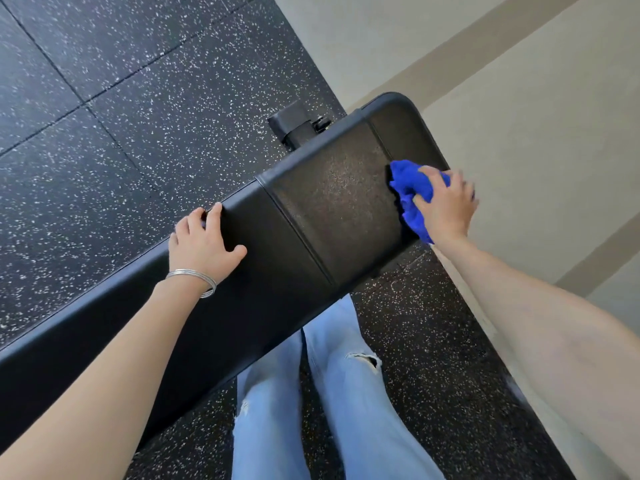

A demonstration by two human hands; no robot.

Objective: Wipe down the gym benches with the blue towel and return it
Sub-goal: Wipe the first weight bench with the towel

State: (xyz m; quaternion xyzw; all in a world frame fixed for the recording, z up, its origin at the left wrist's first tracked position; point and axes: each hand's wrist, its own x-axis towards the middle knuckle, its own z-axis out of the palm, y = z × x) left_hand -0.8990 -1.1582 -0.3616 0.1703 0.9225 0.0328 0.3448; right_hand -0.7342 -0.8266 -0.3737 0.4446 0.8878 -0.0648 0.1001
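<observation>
Bright, even light falls across the scene, and a soft sheen lies on the black bench pad (329, 209), perhaps from lamps overhead. The right hand (446, 206) is smeared by motion along its far edge. The wide lens bends straight lines toward the edges.

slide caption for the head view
Right hand wipes the black bench with the blue towel; left hand grips its edge.

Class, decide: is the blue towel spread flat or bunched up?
Bunched up: the blue towel shows crumpled folds under the right hand gripping it on the bench.
</observation>
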